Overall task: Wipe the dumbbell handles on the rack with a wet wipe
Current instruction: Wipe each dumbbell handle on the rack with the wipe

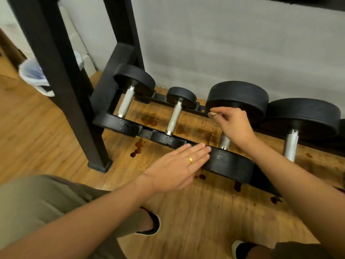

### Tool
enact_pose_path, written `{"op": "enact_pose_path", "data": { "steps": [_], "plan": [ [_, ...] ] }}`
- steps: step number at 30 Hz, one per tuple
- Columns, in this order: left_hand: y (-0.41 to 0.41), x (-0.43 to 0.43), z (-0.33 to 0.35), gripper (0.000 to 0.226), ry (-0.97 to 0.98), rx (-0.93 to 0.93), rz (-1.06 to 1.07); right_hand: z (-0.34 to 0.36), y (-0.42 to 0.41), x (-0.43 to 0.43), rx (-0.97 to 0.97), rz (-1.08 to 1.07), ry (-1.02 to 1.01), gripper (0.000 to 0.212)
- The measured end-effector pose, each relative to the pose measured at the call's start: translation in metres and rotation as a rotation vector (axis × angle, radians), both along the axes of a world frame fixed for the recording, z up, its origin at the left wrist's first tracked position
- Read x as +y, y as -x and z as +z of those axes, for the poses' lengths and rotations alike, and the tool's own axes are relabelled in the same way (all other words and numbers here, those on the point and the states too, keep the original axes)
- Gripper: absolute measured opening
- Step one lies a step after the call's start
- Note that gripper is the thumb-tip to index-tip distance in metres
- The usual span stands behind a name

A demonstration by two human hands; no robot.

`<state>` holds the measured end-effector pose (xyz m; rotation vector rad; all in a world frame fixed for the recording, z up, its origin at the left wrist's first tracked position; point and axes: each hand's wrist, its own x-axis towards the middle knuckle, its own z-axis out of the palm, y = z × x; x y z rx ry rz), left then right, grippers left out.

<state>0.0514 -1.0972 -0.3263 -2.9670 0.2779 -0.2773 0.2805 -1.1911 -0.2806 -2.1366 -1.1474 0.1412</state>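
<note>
Several black dumbbells lie across the low rack rail (186, 106) with knurled steel handles: the first handle (127, 101), the second handle (174, 118), the third handle (224, 142) and the fourth handle (290, 144). My right hand (233, 126) hovers over the third handle, covering most of it, its fingers curled and pinching a small tan scrap that looks like the wipe (212, 114). My left hand (179, 165) lies flat with straight fingers, its fingertips touching the near head (229, 165) of the third dumbbell.
The rack's black upright leg (61, 81) stands at the left, with a lined waste bin (33, 73) behind it. Dark reddish stains (137, 148) mark the wooden floor under and before the rack. My shoe (151, 224) is below. A grey wall is behind.
</note>
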Motion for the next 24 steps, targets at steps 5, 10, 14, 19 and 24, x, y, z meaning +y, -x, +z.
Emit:
{"op": "enact_pose_path", "data": {
  "steps": [5, 10, 14, 19, 24],
  "plan": [
    [0.037, 0.078, 0.017, 0.059, 0.033, 0.020, 0.178, 0.000, 0.033, 0.037, 0.195, -0.097, -0.096, 0.026],
    [0.062, 0.160, 0.035, 0.058, 0.068, 0.014, 0.392, -0.019, 0.047, 0.076, 0.475, -0.257, -0.195, 0.023],
    [0.082, 0.222, 0.028, 0.079, 0.086, 0.138, 0.483, -0.029, 0.058, 0.110, 0.907, -0.565, -0.439, 0.030],
    [0.102, 0.258, -0.005, 0.085, 0.134, 0.181, 0.486, -0.048, 0.071, 0.140, 1.081, -0.769, -0.604, 0.023],
    [0.095, 0.265, -0.030, 0.070, 0.273, 0.151, 0.430, -0.071, 0.060, 0.152, 1.063, -0.880, -0.560, 0.022]
  ]
}}
